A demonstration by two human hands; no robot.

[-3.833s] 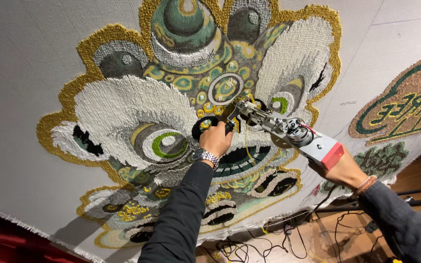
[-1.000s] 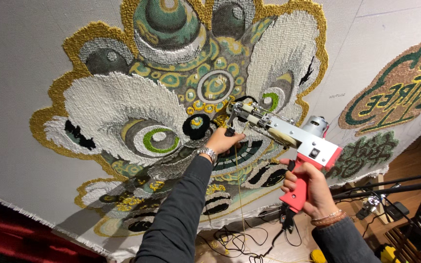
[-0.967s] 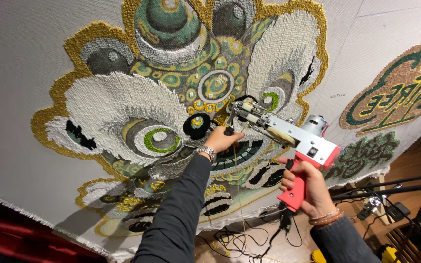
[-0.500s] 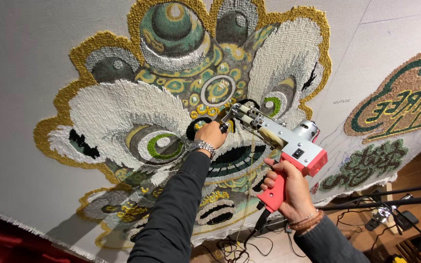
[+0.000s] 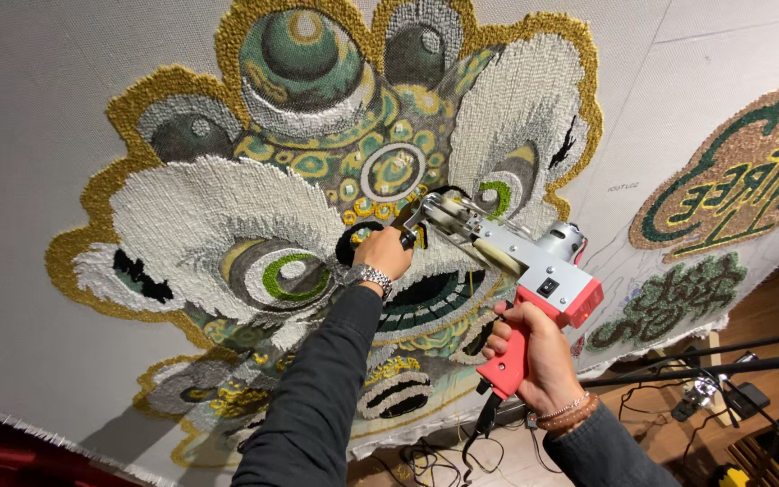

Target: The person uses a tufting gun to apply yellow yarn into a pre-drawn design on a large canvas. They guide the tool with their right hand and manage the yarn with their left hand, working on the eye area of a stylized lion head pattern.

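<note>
Tufting gun (image 5: 516,271) — bare brushed metal body, glossy red plastic grip; backing cloth (image 5: 38,117) matt woven, yarn pile (image 5: 218,207) rough.

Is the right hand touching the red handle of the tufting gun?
Touching. The head view shows the right hand with its fingers wrapped around the red handle of the tufting gun.

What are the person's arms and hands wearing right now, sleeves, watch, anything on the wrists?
Both arms wear long dark grey sleeves. The left hand is bare, with a silver metal-link watch at the wrist. The right hand is also bare, with beaded bracelets, brownish and pale, just above the cuff. No gloves.
</note>
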